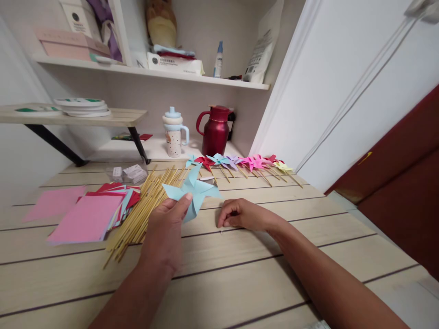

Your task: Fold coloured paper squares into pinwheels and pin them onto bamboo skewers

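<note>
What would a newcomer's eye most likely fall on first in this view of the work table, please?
Probably the light blue paper pinwheel, held up at the centre by the left hand, while the right hand rests curled on the wooden table beside it. Next, the row of finished pinwheels behind, and the bundle of wooden sticks and pink paper sheets to the left.

The left hand (pixel 166 230) is pinching with thumb raised, forearm reaching in from below; the right hand (pixel 242 214) is resting curled, knuckles down, fingertips tucked.
</note>
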The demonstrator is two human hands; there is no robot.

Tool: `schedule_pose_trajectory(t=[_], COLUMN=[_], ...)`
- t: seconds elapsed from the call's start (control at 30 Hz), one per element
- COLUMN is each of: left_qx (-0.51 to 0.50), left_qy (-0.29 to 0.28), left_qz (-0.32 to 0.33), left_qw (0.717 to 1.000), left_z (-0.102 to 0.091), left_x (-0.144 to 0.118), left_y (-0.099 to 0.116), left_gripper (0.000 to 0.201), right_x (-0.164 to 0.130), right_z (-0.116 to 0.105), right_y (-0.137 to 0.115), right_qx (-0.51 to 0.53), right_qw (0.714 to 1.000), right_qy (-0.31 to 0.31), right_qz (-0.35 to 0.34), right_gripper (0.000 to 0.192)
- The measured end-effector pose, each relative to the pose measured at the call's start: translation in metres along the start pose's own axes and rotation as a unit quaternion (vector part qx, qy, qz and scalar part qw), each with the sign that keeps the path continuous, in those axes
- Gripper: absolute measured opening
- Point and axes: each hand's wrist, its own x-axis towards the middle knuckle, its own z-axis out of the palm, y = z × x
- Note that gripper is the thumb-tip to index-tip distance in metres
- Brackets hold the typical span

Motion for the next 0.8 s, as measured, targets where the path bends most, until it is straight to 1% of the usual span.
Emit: schedule_pose_trajectory(t=[0.1, 0.37, 0.6, 0.8], left_qx=[0.006, -0.008, -0.011, -0.018], left_qy=[-0.010, -0.009, -0.024, -0.013], left_qz=[-0.003, -0.007, -0.015, -0.021], left_qw=[1.000, 1.000, 1.000, 1.000], left_z=[-0.0004, 0.0008, 0.0001, 0.0023], left_x=[0.0011, 0.0008, -0.0001, -0.0012], left_y=[-0.0005, 0.0017, 0.0012, 0.0037], left_gripper=[0.025, 0.028, 0.025, 0.026], right_x=[-0.0008, 0.0016, -0.0002, -0.0008], right_z=[-0.0017, 0.0006, -0.0016, -0.0016], right_y=[-0.0003, 0.0012, -0.0013, -0.0027], right_qx=[-0.005, -0.018, -0.026, -0.024], right_qw=[1.000, 0.999, 0.998, 0.998], right_qy=[-0.013, -0.008, -0.029, -0.037], right_qz=[-0.021, -0.049, -0.048, -0.038], right_gripper=[0.014, 0.016, 0.014, 0.011])
